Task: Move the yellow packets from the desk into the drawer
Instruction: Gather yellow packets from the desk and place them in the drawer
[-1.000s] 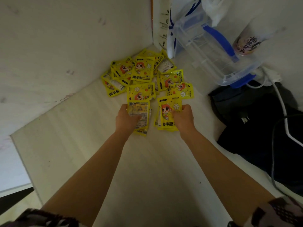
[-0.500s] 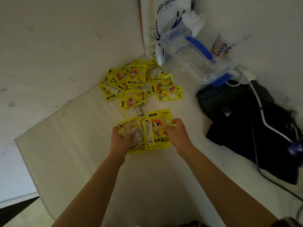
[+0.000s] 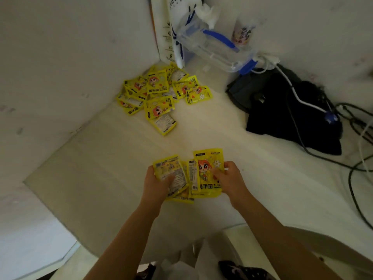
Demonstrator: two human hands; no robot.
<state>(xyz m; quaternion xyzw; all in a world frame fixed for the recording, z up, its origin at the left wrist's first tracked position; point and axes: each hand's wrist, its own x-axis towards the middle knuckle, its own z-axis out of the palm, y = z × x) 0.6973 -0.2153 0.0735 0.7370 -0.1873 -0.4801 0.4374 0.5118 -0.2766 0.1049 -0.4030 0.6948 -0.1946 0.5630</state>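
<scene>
A pile of yellow packets [image 3: 159, 93] with a cartoon figure lies in the far corner of the pale desk [image 3: 96, 168]. I hold a bunch of the same packets near the desk's front. My left hand [image 3: 156, 183] grips a stack [image 3: 171, 174] showing its printed back. My right hand [image 3: 228, 178] grips another stack [image 3: 205, 170] with the cartoon face up. The two stacks overlap in the middle. No drawer can be made out for certain.
A clear plastic box with blue clips [image 3: 214, 49] leans in the back corner beside a white paper bag [image 3: 177, 23] and a cup [image 3: 242, 33]. Black cloth [image 3: 282, 110] and several cables [image 3: 355, 158] lie on the right. Walls close the desk on the left and back.
Both hands have drawn their packets back from the pile toward the desk's front edge. The pile in the corner stays where it was.
</scene>
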